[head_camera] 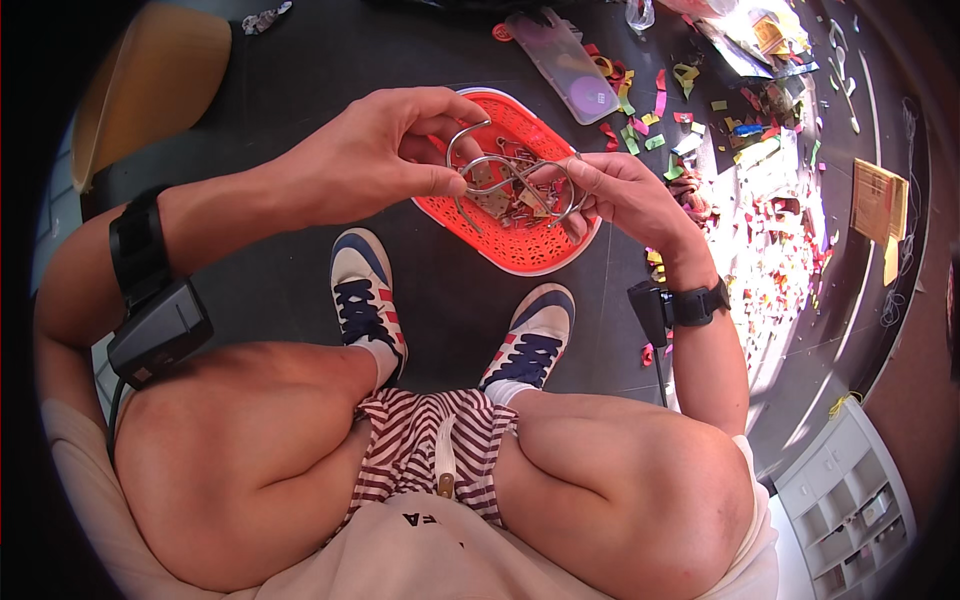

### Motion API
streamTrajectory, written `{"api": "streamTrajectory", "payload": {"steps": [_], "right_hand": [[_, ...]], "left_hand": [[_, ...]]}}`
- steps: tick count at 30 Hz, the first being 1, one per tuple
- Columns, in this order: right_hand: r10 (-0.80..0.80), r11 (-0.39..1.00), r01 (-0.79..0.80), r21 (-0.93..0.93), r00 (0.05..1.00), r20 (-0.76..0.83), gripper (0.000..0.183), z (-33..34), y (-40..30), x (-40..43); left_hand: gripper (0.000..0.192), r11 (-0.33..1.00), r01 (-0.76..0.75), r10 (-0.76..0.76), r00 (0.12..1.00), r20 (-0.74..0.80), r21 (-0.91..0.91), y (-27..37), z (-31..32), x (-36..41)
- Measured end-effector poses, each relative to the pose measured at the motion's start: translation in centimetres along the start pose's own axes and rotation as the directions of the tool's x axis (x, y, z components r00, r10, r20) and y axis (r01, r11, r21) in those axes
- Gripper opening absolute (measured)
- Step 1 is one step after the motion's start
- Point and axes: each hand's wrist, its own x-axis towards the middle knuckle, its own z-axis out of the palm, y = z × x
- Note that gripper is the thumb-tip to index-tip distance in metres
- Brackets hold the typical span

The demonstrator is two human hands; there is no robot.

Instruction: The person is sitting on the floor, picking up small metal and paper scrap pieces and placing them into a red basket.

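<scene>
My left hand (405,154) and my right hand (619,187) hold bent silver metal wire pieces (499,174) between them, above a basket. The wires have curved, ring-like loops that overlap one another; whether they are linked I cannot tell. My left thumb and fingers pinch the left part, and my right fingers grip the loops at the right. Beneath them, the red perforated plastic basket (517,259) with a white rim stands on the dark floor in front of my shoes. Small metal pieces and flat tan pieces lie inside it, partly hidden by my hands.
Beyond the basket lies a translucent plastic case (562,67) with purple round things inside. Colourful paper scraps (780,247) litter the floor at right, near a brown cardboard piece (879,199). A curved tan object (161,82) stands upper left, a white shelf unit (851,502) lower right.
</scene>
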Motion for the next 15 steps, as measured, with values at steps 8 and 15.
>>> {"api": "streamTrajectory", "payload": {"steps": [8, 15], "right_hand": [[-0.003, 0.992, 0.002, 0.127, 1.000, 0.009, 0.042, 0.8, -0.1, 0.4], [-0.081, 0.987, 0.065, 0.148, 0.991, 0.102, 0.036, -0.5, 0.7, 0.1]], "left_hand": [[0.043, 0.995, -0.030, 0.031, 1.000, 0.006, -0.090, -0.5, 0.1, 0.0], [0.035, 0.997, -0.077, 0.071, 0.981, 0.179, 0.029, 0.3, 0.3, 0.2]]}}
